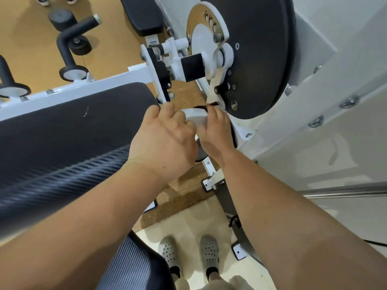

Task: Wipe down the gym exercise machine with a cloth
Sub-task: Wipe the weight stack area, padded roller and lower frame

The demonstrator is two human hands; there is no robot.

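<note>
In the head view, we look down on the gym machine [117, 79], and both hands meet just right of the frame's centre, at 6 o'clock from the big black disc [257, 59]. Our left hand [165, 139] curls its fingers over the rim of a white round cap [193, 118] and seems to steady it. Our right hand [215, 127] sits at 3 o'clock from the left hand, its fingers bent over a dark strip that we take to be the cloth [200, 107]. Only a thin edge of it shows past the fingertips, so we cannot tell its full spread.

We judge the cloth light, soft and limp. It should bunch up easily, so it is best held flat under the fingers with the thumb pinning 1 edge. The cap looks like hard, smooth painted metal or plastic, probably slick, and it may turn under pressure, so a grip on its rim makes sense.

At 9 o'clock from the hands lies the black seat pad [73, 126], with a small scuff. At 12 o'clock is the white pivot hub [209, 57], and at 6 o'clock are 2 grey perforated shoes [169, 252].

A small sticker [152, 41] sits on the frame near the hub, but its print is too small to read. We see no brand name.
</note>
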